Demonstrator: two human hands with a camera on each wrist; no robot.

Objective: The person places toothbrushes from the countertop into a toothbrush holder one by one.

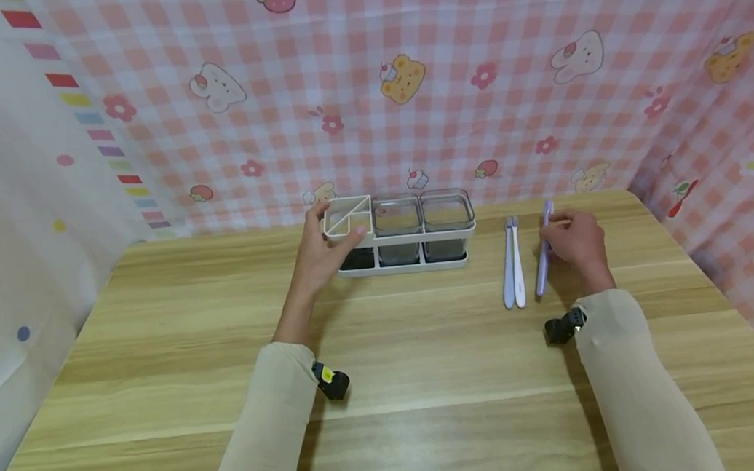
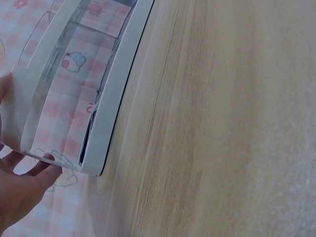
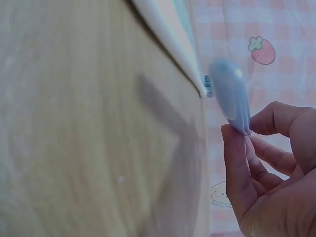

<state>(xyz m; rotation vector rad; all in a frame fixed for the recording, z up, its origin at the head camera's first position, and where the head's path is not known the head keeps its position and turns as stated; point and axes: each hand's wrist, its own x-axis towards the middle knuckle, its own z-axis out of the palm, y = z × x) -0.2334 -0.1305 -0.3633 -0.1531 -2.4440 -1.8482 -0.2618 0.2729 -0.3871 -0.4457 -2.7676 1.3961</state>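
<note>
Head: left hand [image 1: 321,255], spread wide, grips the left end of a white rack [image 1: 412,268] on the desk [image 1: 424,349]; right hand [image 1: 577,242] pinches a purple toothbrush [image 1: 542,264] beside two others [image 1: 518,269]. Left wrist: fingers [image 2: 48,176] at rack's end. Right wrist: fingertips [image 3: 233,140] nipped together on toothbrush.

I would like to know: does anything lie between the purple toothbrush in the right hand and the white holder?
Yes: two other toothbrushes lie side by side on the table, between the purple toothbrush and the holder. Nothing else visible does.
</note>
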